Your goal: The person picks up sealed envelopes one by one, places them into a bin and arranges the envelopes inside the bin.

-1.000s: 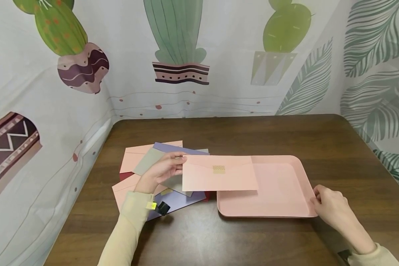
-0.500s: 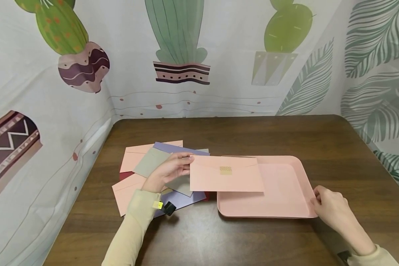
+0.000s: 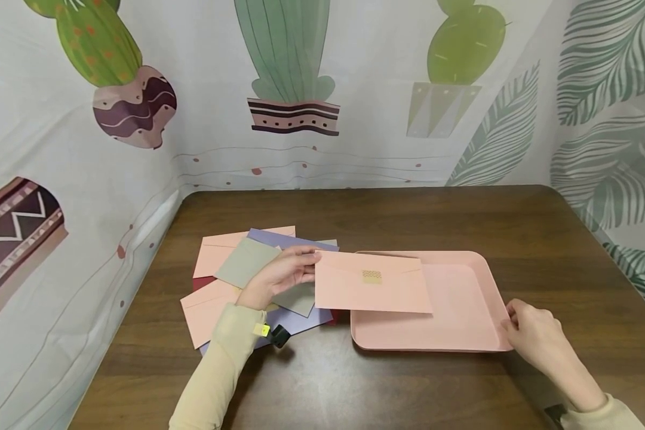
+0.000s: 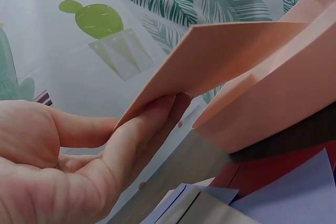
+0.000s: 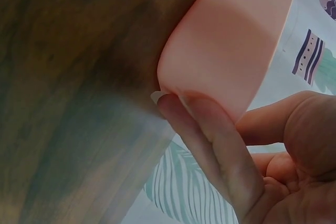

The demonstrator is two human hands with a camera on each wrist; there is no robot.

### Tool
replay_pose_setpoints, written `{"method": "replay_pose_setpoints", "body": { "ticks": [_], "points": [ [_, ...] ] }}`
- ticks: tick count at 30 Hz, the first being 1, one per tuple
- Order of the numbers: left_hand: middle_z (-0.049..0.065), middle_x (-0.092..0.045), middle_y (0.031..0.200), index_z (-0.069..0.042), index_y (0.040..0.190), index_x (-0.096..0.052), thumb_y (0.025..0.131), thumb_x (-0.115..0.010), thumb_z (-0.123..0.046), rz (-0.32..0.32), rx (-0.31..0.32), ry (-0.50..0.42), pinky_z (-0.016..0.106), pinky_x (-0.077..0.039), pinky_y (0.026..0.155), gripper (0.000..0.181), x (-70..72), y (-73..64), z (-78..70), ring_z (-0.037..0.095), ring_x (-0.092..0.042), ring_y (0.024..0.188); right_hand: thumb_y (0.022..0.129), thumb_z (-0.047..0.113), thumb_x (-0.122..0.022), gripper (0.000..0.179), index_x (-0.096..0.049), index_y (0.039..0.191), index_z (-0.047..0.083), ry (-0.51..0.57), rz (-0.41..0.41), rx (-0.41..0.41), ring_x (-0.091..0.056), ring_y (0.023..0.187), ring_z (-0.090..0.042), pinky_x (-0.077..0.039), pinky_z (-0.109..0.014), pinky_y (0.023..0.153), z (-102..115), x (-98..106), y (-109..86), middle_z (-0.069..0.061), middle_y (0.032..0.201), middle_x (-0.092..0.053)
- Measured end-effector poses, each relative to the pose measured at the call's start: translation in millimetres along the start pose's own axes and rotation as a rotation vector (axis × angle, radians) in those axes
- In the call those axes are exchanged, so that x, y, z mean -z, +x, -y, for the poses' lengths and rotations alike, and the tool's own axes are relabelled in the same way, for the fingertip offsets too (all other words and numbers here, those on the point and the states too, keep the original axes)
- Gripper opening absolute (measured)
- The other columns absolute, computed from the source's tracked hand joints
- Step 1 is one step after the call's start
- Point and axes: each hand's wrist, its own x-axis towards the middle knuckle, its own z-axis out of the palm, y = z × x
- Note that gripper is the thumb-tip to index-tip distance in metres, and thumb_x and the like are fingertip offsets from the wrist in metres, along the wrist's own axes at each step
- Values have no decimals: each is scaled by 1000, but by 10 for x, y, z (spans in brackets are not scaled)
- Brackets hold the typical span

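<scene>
My left hand (image 3: 282, 275) pinches the left edge of a pink envelope (image 3: 373, 295) with a gold patterned sticker at its middle. In the left wrist view the thumb lies on one face and the fingers (image 4: 152, 116) are under the other. The envelope is held over the left part of a pink rectangular tray (image 3: 457, 304), its right end above the tray floor. At the tray's right side my right hand (image 3: 537, 334) pinches the rim near the front corner. The right wrist view shows its fingers (image 5: 210, 124) against the tray's outer wall (image 5: 226, 40).
Left of the tray, several envelopes lie in an overlapping pile: pink (image 3: 206, 310), grey-green (image 3: 247, 263), purple (image 3: 303, 322) and dark red (image 3: 201, 283). They rest on a brown wooden table (image 3: 322, 388). A cactus-print cloth (image 3: 376, 119) hangs behind.
My left hand has moved right with the pink envelope, farther over the tray, and the envelope's right end has tipped slightly lower. My right hand stays at the tray's rim.
</scene>
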Motion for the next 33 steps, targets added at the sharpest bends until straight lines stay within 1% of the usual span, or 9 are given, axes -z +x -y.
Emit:
{"method": "replay_pose_setpoints", "body": {
  "ticks": [9, 13, 18, 21, 25, 26, 28, 30, 33],
  "points": [
    [0, -68, 89, 1, 109, -51, 102, -36, 2, 21, 5, -2, 24, -58, 74, 17, -111, 56, 7, 11, -69, 81, 81, 3, -60, 3, -58, 80, 2, -3, -3, 2, -56, 60, -23, -43, -45, 53, 4, 4, 5, -6, 68, -63],
    [0, -67, 90, 6, 114, -49, 102, -36, 1, 29, 15, 29, 24, -57, 75, 19, -188, 87, 18, 10, -69, 83, 81, 4, -60, 2, -58, 80, 2, 0, 0, -1, -55, 59, -22, -42, -44, 52, 2, 2, 3, -5, 68, -63],
    [-1, -67, 92, 16, 126, -43, 101, -37, 0, 46, 16, 75, 25, -57, 77, 30, -278, 141, 45, 10, -68, 85, 80, 4, -59, 2, -58, 80, 2, 1, -5, 1, -54, 58, -21, -42, -42, 51, 0, -5, -4, -5, 67, -63],
    [-1, -67, 92, 17, 130, -39, 101, -37, -1, 54, 23, 101, 26, -57, 77, 34, -321, 169, 58, 10, -68, 85, 80, 4, -59, 3, -58, 80, 1, 2, -5, 3, -54, 58, -21, -42, -42, 51, 1, -6, -4, -5, 67, -63],
    [0, -67, 92, 17, 128, -41, 101, -38, -1, 37, 41, 118, 26, -57, 77, 32, -376, 215, 73, 10, -68, 84, 80, 3, -60, 2, -57, 79, 2, 1, -4, 4, -51, 58, -21, -41, -41, 51, 1, -3, -6, -4, 65, -59],
    [2, -67, 93, 17, 128, -41, 101, -38, -1, 29, 45, 124, 27, -57, 77, 33, -389, 230, 77, 10, -68, 84, 80, 3, -60, 3, -57, 79, 2, 0, -5, 4, -51, 58, -21, -41, -41, 51, 1, -2, -6, -3, 65, -58],
    [9, -67, 99, 16, 129, -41, 101, -38, 0, 11, 55, 145, 29, -58, 80, 33, -422, 256, 79, 11, -68, 84, 80, 2, -60, 4, -57, 78, 3, -1, -8, 6, -50, 58, -21, -41, -41, 51, -2, -5, -8, -3, 64, -58],
    [17, -65, 107, 16, 131, -41, 101, -39, -1, -11, 70, 173, 33, -57, 84, 35, -453, 279, 80, 12, -67, 86, 80, 2, -60, 4, -57, 78, 3, 0, -6, 5, -51, 58, -21, -41, -42, 51, -2, -7, -7, -3, 65, -58],
    [29, -59, 122, 16, 133, -40, 101, -39, -1, -31, 83, 219, 39, -55, 91, 36, -511, 307, 68, 14, -67, 90, 79, 2, -60, 4, -57, 78, 4, 0, -12, 5, -52, 58, -21, -41, -41, 51, 1, -7, -5, -4, 66, -59]
  ]
}}
